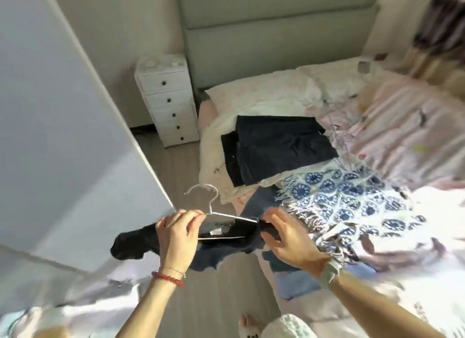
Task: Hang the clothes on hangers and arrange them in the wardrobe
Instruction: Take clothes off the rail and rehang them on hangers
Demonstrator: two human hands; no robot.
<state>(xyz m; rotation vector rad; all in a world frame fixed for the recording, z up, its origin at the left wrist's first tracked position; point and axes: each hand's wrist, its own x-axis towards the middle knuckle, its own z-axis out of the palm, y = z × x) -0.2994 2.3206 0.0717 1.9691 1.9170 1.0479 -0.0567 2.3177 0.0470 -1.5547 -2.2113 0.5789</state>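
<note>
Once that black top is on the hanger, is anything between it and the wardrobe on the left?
Nothing visible does. Both hands, left and right, hold the black garment and hanger over bare floor, right beside the white wardrobe panel. The wardrobe's inside is out of view.

Hanger: thin bare metal wire, silvery, slight shine. Dark garment draped on it: soft matt cloth, black. Folded dark clothes beyond the hanger: matt navy fabric, smooth. Fringed scarf right of the hanger: printed blue-white cloth. Drawer unit beyond: white, textured fronts. Floor below: matt wood-look boards.
</note>
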